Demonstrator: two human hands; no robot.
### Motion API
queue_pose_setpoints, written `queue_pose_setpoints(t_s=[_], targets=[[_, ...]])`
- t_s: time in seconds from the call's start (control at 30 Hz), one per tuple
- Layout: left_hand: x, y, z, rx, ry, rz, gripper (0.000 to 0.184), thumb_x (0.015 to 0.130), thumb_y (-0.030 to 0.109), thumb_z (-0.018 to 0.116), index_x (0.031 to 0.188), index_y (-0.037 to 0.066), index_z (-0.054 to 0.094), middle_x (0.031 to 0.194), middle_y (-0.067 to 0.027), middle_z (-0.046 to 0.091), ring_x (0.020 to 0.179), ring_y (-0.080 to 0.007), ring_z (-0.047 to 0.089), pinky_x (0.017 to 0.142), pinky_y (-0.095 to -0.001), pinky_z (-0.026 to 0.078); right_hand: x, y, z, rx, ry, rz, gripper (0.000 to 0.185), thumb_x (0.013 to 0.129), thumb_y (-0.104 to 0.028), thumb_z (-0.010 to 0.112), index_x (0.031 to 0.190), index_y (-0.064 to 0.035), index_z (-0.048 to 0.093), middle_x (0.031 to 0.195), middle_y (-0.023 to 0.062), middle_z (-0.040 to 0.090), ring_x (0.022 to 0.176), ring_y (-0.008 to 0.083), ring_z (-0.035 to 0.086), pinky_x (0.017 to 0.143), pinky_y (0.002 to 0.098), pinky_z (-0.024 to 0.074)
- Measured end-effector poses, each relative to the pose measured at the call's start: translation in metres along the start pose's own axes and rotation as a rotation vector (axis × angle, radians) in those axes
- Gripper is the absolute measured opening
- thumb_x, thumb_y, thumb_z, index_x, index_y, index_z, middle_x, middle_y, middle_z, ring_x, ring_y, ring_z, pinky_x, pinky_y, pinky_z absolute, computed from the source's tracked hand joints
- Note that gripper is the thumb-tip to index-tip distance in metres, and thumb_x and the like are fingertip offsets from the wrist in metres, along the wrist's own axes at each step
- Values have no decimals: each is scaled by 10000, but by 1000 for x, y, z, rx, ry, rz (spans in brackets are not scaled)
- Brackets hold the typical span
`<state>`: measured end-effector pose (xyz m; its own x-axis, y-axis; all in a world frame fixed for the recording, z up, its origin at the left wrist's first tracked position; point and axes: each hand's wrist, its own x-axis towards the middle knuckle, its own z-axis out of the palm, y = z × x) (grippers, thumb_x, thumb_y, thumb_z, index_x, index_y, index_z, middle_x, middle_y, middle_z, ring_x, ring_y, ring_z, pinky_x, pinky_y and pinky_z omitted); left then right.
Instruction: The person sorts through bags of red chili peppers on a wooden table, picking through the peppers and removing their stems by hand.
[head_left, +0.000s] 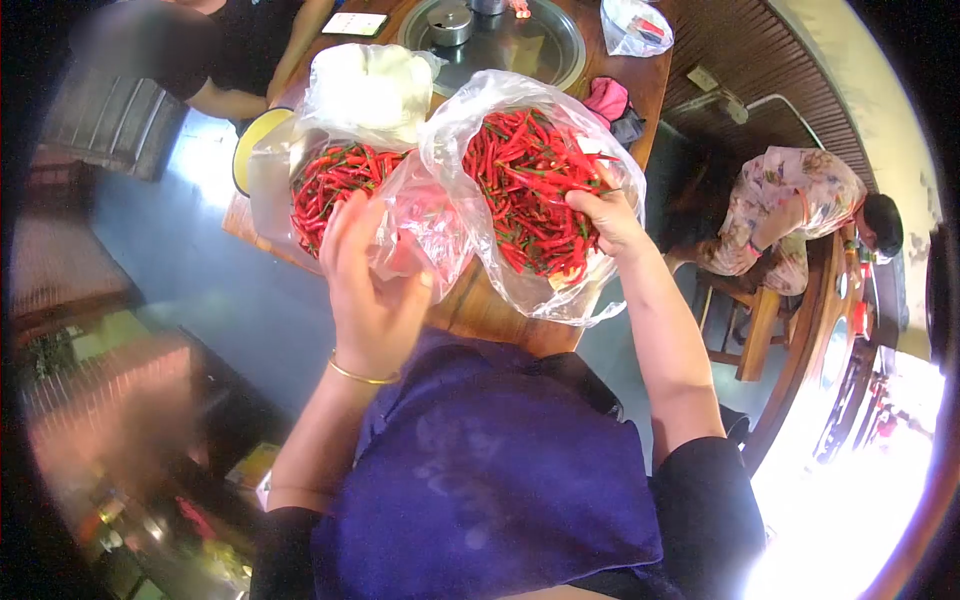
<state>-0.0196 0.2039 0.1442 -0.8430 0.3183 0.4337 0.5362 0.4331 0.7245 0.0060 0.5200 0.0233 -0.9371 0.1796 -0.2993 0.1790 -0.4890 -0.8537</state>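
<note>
Two clear plastic bags of thin red chilies with green stems lie on the wooden table. My right hand point(612, 222) is in the bigger right bag point(443, 140), with its fingers partly hidden and closed on some of the red chilies point(525, 185). My left hand point(368, 275), with a gold bangle point(364, 372) at the wrist, is at the near edge of the left bag point(268, 165). Its thumb stands apart from its slightly bent fingers, and I see nothing in it. More chilies point(345, 175) show just past its fingertips. Between the bags is crumpled clear plastic point(430, 225).
A white plastic bag point(368, 90), round metal tray point(565, 60) with a metal pot point(450, 25), pink cloth point(606, 99) and small clear bag point(637, 30) are on the table point(510, 310). One person point(250, 45) is at upper left; another point(790, 210) bends over at right.
</note>
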Motion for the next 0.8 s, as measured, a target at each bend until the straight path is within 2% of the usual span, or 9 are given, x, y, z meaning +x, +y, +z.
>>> queue_pose_setpoints(t_s=[0.1,0.2,0.33,0.37,0.47,0.5,0.63,0.7,0.8], targets=[[-19,-21,7,-340,-92,-268,730,757,28,680,1400,-29,341,1430,-200,341,1359,-330,318,1129,-417,256,-5,-22,-8,239,-23,253,537,781,38,690,1286,-30,520,1163,113,646,1031,230,645,920,391,535],[-31,-14,21,-764,-106,-411,769,777,42,679,1434,-37,286,1473,-198,288,1386,-302,286,1134,-398,248,-5,-15,-7,-7,30,133,513,796,19,677,1282,-14,516,1158,128,646,1028,235,648,916,404,539],[-25,-5,9,-379,-437,-97,647,801,78,685,1378,-2,406,1372,-179,446,1307,-322,405,1095,-386,307,-4,-15,-12,60,62,160,537,805,22,667,1307,-5,479,1202,151,619,1038,266,646,929,444,533],[-26,1,13,-411,-389,-93,585,780,130,717,1318,55,501,1304,-168,510,1252,-340,459,1074,-442,329,-3,-15,-17,97,17,195,560,813,-12,671,1329,-3,452,1235,164,599,1046,296,643,919,459,539],[-19,14,8,-27,-469,46,569,747,168,737,1279,101,547,1304,-171,505,1244,-350,460,1068,-509,319,-10,-16,-18,188,-54,198,545,837,-132,678,1317,14,467,1174,193,629,1015,271,660,832,397,584],[-19,13,9,18,-449,71,602,724,201,743,1288,138,542,1294,-167,506,1247,-357,447,1061,-552,306,-15,-21,-14,242,-87,226,588,840,-184,695,1334,15,446,1178,213,619,992,291,663,740,397,609],[-14,14,8,98,-350,-2,653,726,222,743,1320,99,500,1375,-217,433,1310,-423,365,1083,-543,276,-25,-24,-20,422,-126,268,635,844,-234,703,1347,27,416,1195,232,602,968,345,660,676,432,615],[-12,7,10,69,-235,-10,687,732,236,742,1340,67,471,1420,-252,380,1339,-461,316,1097,-541,251,-30,-29,-19,405,-146,241,606,850,-222,694,1342,15,430,1191,222,608,985,338,658,712,456,606],[-8,0,6,-28,-199,-11,715,771,184,690,1382,-25,386,1489,-280,280,1406,-425,235,1147,-484,176,-25,-28,-11,190,-38,175,534,865,-174,659,1329,-9,453,1174,197,622,990,322,658,711,457,608]])
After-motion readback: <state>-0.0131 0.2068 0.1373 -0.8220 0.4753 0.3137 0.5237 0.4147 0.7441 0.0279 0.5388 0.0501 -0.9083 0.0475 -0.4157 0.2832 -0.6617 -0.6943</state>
